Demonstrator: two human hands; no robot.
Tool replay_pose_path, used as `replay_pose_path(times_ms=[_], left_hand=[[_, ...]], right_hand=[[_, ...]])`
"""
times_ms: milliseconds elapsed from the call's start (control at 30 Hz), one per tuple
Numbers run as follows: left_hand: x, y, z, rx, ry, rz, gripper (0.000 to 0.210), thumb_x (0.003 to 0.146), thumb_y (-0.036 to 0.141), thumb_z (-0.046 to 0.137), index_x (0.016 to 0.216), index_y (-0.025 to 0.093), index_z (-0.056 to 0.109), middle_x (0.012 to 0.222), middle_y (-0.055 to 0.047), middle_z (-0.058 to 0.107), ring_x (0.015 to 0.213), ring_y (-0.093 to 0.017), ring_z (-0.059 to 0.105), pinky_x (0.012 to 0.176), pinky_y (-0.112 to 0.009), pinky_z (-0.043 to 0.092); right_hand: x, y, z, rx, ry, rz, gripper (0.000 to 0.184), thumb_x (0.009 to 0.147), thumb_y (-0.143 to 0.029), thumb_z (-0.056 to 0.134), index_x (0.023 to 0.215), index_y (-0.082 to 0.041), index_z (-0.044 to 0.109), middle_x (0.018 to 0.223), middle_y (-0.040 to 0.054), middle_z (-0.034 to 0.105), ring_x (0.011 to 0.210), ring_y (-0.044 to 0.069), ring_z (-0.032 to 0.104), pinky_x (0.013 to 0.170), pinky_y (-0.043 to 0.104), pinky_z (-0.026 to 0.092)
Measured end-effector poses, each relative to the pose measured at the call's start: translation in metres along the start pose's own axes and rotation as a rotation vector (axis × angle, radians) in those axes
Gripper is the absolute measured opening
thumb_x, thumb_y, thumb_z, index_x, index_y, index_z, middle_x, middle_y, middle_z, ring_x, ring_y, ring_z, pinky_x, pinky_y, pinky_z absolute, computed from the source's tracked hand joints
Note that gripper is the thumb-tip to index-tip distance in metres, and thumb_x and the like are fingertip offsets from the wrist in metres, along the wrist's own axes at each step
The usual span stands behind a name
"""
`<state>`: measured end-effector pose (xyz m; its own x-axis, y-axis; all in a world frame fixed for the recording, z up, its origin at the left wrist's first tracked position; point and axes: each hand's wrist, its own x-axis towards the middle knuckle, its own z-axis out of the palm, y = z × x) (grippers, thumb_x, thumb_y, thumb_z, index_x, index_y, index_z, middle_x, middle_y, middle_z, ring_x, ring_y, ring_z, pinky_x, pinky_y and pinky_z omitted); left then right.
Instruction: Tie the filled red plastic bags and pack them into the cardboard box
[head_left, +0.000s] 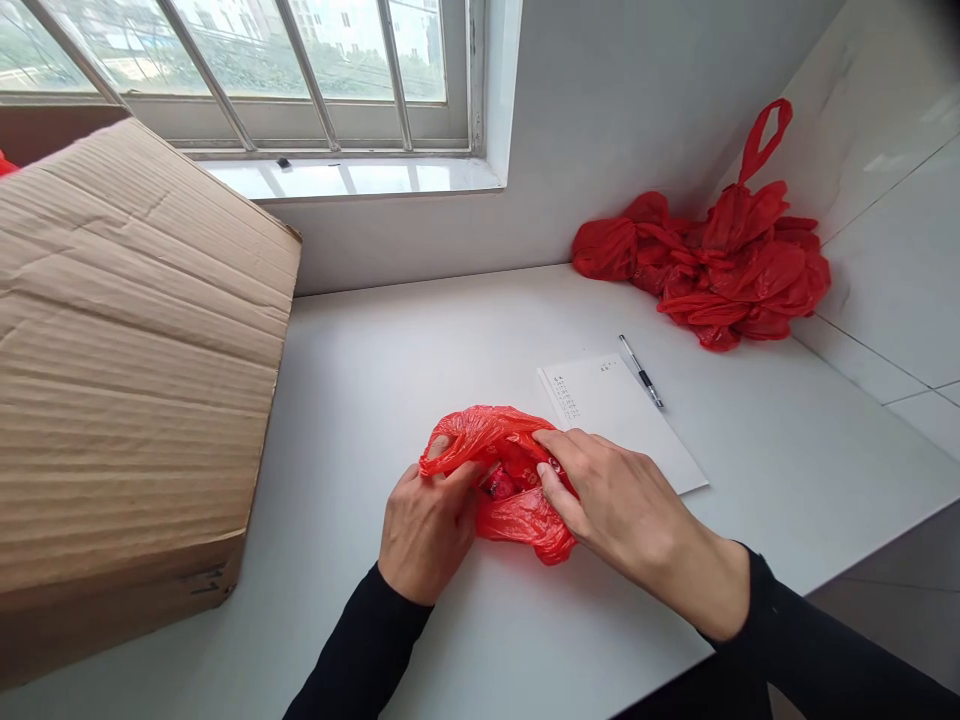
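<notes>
A red plastic bag (517, 522) sits on the white tabletop with its mouth spread toward me. Inside it show small red wrapped items (501, 482), too crumpled together to make out their kind. My left hand (429, 530) grips the bag's left rim, the thumb and fingers closed round the film. On the opposite side, my right hand (626, 500) holds the right rim, its thumb and forefinger at the opening. Its other fingertips are hidden behind the bag and hand.
A large cardboard box (135, 360) stands on the left. Beyond my right hand lie a notepad (622, 410) with handwriting and a black-gripped pen (641, 372). Bunched red plastic bags (735, 260) fill the back right corner. A barred window (300, 80) is above the table (375, 350).
</notes>
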<state>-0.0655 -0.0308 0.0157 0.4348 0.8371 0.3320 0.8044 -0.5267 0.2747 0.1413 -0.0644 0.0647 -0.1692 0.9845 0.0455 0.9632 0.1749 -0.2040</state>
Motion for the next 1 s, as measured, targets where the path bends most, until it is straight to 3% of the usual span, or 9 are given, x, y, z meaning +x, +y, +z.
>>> replay_pose_path(times_ms=[167,267,467,633,767,1000], left_hand=[[0.001,0.0011,0.0025,0.02,-0.012,0.055,0.055,0.076,-0.001,0.052,0.114,0.033,0.072,0.107,-0.003,0.075,0.069,-0.02,0.063,0.066,-0.031,0.047],[0.0014,0.0032,0.0031,0.056,-0.011,0.055,0.058,0.075,-0.002,0.05,0.121,0.029,0.068,0.102,-0.005,0.076,0.072,-0.022,0.066,0.066,-0.031,0.047],[-0.0008,0.0029,0.0014,0.047,0.07,0.013,0.042,0.078,0.001,0.051,0.106,0.025,0.073,0.072,-0.002,0.07,0.058,-0.02,0.058,0.058,-0.029,0.043],[-0.0039,0.0014,0.0019,-0.009,0.077,0.062,0.033,0.081,0.004,0.052,0.084,0.027,0.076,0.068,-0.001,0.065,0.056,-0.019,0.055,0.055,-0.03,0.039],[-0.0027,0.0024,0.0033,-0.028,0.058,0.065,0.039,0.082,0.004,0.052,0.097,0.03,0.077,0.077,-0.002,0.069,0.059,-0.018,0.058,0.055,-0.029,0.039],[-0.0025,0.0018,0.0036,0.017,0.026,0.017,0.046,0.08,0.003,0.052,0.111,0.03,0.073,0.075,-0.001,0.071,0.059,-0.02,0.057,0.055,-0.029,0.041]], right_hand=[[0.0025,-0.0043,-0.0061,-0.023,-0.068,0.032,0.027,0.101,-0.025,0.045,0.123,-0.025,0.06,0.093,0.0026,0.066,0.07,0.018,0.064,0.054,0.031,0.039],[0.0026,-0.0055,-0.0063,-0.032,-0.075,0.029,0.028,0.1,-0.026,0.046,0.124,-0.026,0.061,0.094,0.0026,0.064,0.07,0.018,0.063,0.054,0.031,0.039],[0.001,-0.0026,-0.0017,-0.06,0.004,-0.007,0.025,0.098,-0.024,0.051,0.119,-0.026,0.064,0.087,0.0017,0.058,0.068,0.016,0.058,0.05,0.028,0.037],[0.0016,-0.0009,-0.0037,-0.023,0.088,-0.032,0.024,0.098,-0.02,0.05,0.115,-0.023,0.066,0.081,0.0003,0.059,0.066,0.015,0.055,0.052,0.029,0.038],[0.0021,-0.0011,-0.0059,-0.007,0.181,-0.066,0.026,0.099,-0.021,0.051,0.121,-0.025,0.064,0.075,-0.0008,0.059,0.065,0.015,0.054,0.054,0.029,0.038],[0.0035,-0.0013,0.0001,0.006,0.168,-0.069,0.024,0.099,-0.013,0.048,0.11,-0.021,0.068,0.067,-0.0008,0.06,0.065,0.017,0.053,0.053,0.03,0.034]])
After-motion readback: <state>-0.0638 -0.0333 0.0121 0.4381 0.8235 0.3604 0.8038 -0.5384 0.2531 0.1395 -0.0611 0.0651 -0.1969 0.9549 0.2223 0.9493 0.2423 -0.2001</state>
